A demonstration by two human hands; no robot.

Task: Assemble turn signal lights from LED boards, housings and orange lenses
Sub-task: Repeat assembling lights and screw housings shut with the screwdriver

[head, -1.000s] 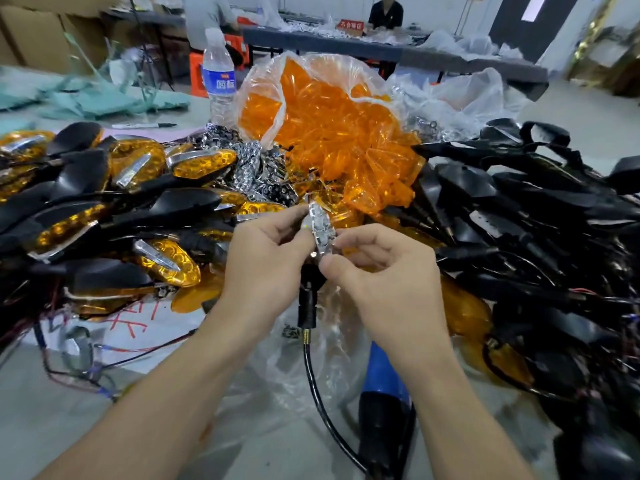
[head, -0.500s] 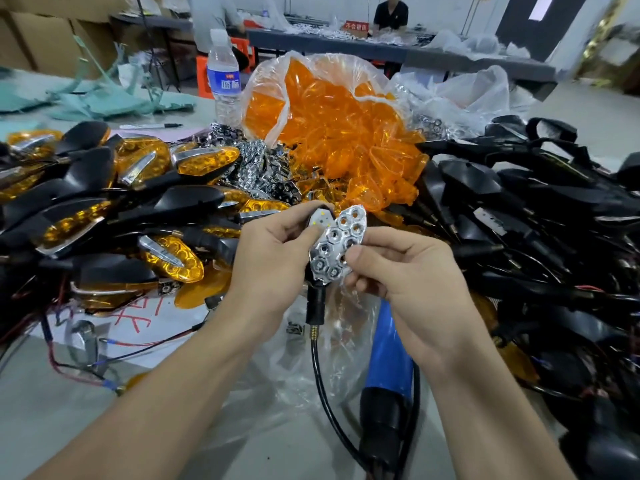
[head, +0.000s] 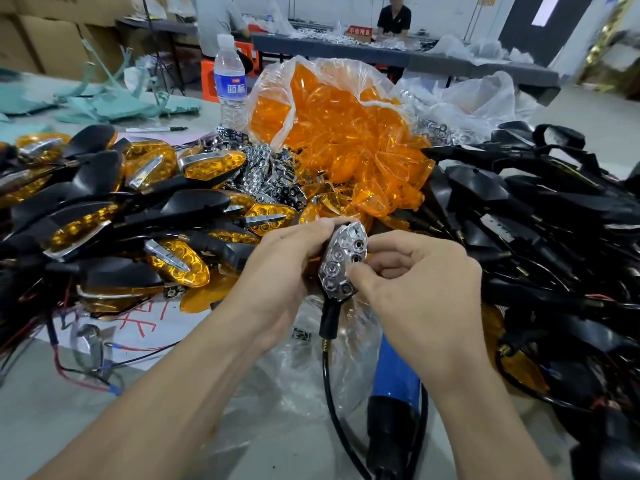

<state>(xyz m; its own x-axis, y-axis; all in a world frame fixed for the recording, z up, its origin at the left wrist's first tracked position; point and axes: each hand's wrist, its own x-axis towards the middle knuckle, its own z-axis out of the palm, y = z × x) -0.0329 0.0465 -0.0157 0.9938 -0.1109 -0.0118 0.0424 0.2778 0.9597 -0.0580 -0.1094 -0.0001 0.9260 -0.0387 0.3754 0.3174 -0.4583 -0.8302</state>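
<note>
The left hand (head: 277,271) curls around the black light (head: 329,317). The right hand (head: 415,292) pinches its shiny plate (head: 341,254).

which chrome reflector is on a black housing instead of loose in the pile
The chrome reflector gripped by the left hand and right hand, with a black stem below it. The rest lie in a loose heap beside the bag of orange lenses.

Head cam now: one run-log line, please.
phase: reflector fitting | left hand: grips housing | right hand: pinches chrome reflector onto housing | orange lenses: in bag, none fitted here
</note>
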